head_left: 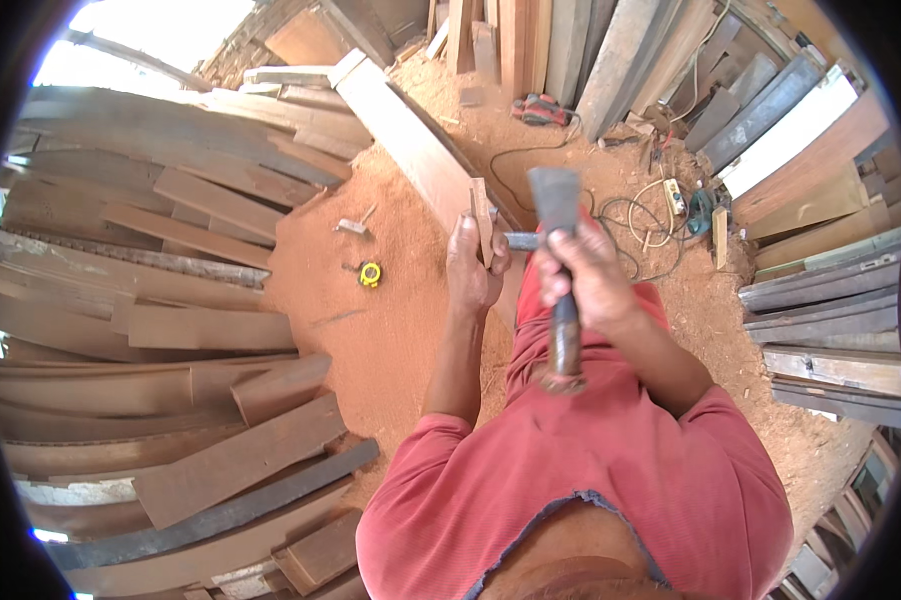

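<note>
My left hand (471, 268) is closed around a small narrow wooden block (482, 215), held upright over a pale wooden beam (411, 140). In my right hand (589, 268) is a wide-bladed chisel (557, 195), its grey blade pointing away from me and its brown handle (565, 345) toward my chest. My fingers wrap its dark shaft, and the chisel is slightly blurred. A short dark bar (523, 241) spans the gap between the hands; which piece it belongs to I cannot tell. The beam runs from between my legs to the far left.
Sawdust covers the floor, where a yellow tape measure (371, 274) and a small T-shaped tool (353, 226) lie to the left. Stacked boards (211, 330) line that side. At right are a green power tool (703, 212), cables and a red power tool (543, 110). Planks lean behind.
</note>
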Demonstrator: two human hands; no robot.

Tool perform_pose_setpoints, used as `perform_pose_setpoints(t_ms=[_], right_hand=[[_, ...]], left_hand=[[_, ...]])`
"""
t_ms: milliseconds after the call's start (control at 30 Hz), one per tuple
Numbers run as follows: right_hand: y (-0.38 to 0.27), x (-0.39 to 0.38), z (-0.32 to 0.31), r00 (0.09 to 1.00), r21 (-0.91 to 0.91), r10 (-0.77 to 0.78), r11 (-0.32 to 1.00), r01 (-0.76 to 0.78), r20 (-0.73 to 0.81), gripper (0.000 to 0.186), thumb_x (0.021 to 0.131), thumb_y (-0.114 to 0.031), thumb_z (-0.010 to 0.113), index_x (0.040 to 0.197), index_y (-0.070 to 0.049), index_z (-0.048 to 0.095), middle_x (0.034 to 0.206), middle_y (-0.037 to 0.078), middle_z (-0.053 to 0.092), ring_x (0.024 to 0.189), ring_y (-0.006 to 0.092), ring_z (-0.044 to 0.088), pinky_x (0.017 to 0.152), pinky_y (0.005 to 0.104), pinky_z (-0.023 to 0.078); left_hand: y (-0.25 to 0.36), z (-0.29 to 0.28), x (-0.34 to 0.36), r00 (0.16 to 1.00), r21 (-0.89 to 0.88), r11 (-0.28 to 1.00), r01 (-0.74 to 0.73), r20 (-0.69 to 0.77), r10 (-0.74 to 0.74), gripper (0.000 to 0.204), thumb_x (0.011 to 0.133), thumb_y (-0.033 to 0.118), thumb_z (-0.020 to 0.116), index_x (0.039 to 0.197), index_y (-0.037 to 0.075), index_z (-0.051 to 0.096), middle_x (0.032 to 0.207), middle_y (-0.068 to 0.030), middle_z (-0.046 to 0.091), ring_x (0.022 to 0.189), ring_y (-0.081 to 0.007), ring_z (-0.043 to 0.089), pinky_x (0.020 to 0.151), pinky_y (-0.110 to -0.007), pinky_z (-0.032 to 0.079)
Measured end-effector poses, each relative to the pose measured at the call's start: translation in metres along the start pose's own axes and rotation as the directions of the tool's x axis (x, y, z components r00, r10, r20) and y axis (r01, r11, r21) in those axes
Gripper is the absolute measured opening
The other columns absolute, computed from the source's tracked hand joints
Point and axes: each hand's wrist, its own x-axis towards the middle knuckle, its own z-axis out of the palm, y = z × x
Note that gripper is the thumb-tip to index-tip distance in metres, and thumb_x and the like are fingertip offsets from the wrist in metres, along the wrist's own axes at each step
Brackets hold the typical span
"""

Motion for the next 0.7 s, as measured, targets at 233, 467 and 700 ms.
perform_pose_setpoints(t_ms=[233,467,700], right_hand=[[0.041,-0.019,0.017,0.968,-0.114,0.228,0.969,-0.217,0.1,0.014,0.103,-0.024,0.046,0.1,-0.011,0.044,0.077,0.001,0.051,0.056,0.0056,0.047,0.052,0.0258,0.048],[0.003,-0.047,0.009,0.999,-0.144,-0.03,0.989,0.026,-0.031,0.019,0.103,-0.028,0.05,0.107,-0.01,0.046,0.072,0.001,0.046,0.052,0.0055,0.042,0.049,0.0257,0.045],[-0.012,-0.021,-0.024,0.993,-0.028,-0.025,0.999,0.022,-0.113,0.015,0.103,-0.023,0.051,0.104,-0.009,0.045,0.08,0.001,0.05,0.056,0.0062,0.046,0.052,0.0259,0.045]], left_hand=[[0.003,0.014,-0.004,0.999,0.338,0.94,0.049,-0.038,-0.038,0.048,0.107,0.042,0.036,0.1,0.005,0.065,0.08,-0.001,0.062,0.067,-0.0105,0.055,0.059,-0.025,0.045],[-0.008,-0.018,-0.08,0.979,0.678,0.734,-0.041,0.176,-0.107,0.041,0.107,0.035,0.037,0.105,0.003,0.063,0.073,0.0002,0.057,0.062,-0.013,0.052,0.057,-0.026,0.044],[-0.025,-0.001,-0.052,0.985,-0.07,0.983,0.17,-0.001,-0.17,0.044,0.102,0.043,0.048,0.117,0.002,0.054,0.072,-0.0007,0.052,0.063,-0.0115,0.048,0.06,-0.028,0.04]])
